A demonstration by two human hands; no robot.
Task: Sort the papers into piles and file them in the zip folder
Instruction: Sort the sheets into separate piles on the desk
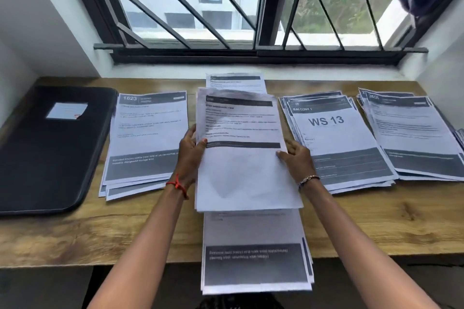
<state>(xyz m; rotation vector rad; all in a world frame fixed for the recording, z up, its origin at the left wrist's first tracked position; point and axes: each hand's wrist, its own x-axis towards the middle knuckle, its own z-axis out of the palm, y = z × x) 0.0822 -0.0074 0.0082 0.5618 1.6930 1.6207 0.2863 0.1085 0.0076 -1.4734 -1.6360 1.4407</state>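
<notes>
Two hands hold a small bundle of sheets (241, 158) above the middle of the wooden table (376, 220). The left hand (192, 150) grips the left edge with the thumb on top, and the right hand (297, 158) pinches the right edge. Under the bundle, toward six o'clock, lies a middle pile (253, 258) that hangs over the near edge of the table. At nine o'clock is a left pile (148, 138) with "1623" on its top page. Further at nine o'clock the black zip folder (52, 148) lies flat, with a white label (66, 110) on it. At three o'clock sits a pile marked "WS 13" (334, 138), then a last pile (414, 138). At twelve o'clock is a barred window (226, 7).
</notes>
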